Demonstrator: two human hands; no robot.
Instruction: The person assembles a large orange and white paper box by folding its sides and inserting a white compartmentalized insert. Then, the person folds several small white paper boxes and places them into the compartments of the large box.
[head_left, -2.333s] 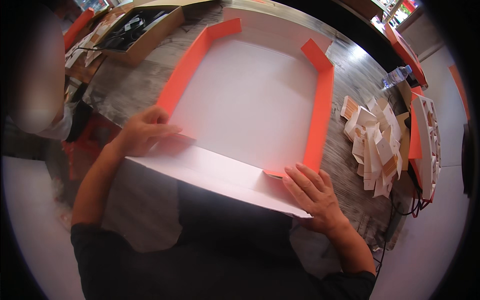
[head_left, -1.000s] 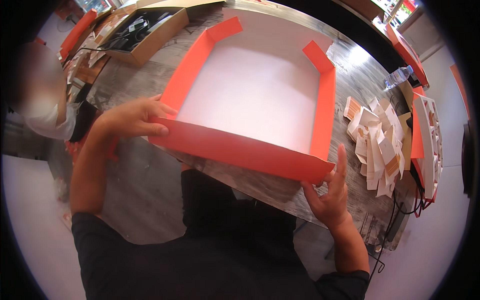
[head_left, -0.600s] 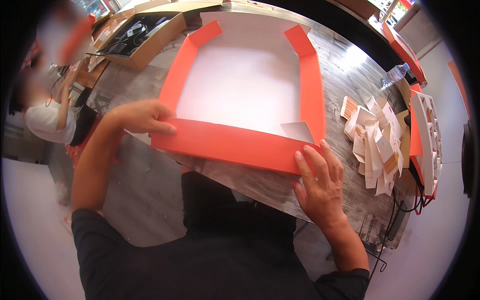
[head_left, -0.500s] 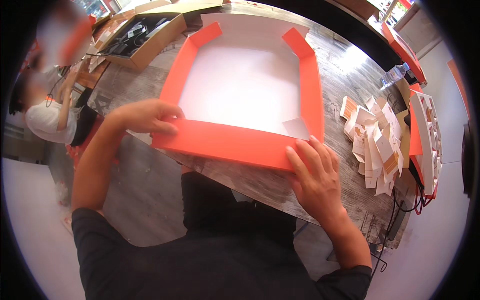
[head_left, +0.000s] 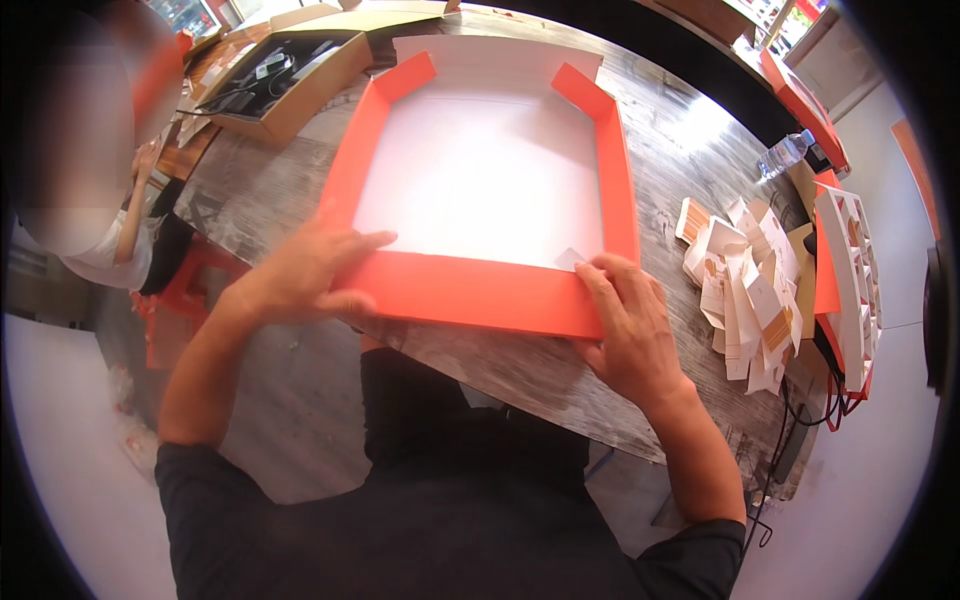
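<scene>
A shallow cardboard box [head_left: 480, 292], red outside and white inside, sits before me on the table. Three red walls stand up, and at the far side a white panel [head_left: 500, 62] leans outward, with red end flaps [head_left: 584, 90] angled in beside it. My left hand [head_left: 315, 268] wraps round the near left corner, index finger over the inside and thumb against the front wall. At the near right corner my right hand [head_left: 632, 325] grips the wall, fingers on top and thumb low in front. A small white flap tip [head_left: 570, 257] shows beside its fingertips.
Right of the box lies a heap of folded white card pieces [head_left: 745, 290]. Beyond it are a water bottle [head_left: 787, 153] and a white divided insert [head_left: 855, 285]. An open brown carton [head_left: 310, 100] with cables stands far left, near another person [head_left: 95, 255].
My left hand has shifted its hold, its fingers now spread round the corner. The white flap at the near right corner shows less. The person at left has moved closer.
</scene>
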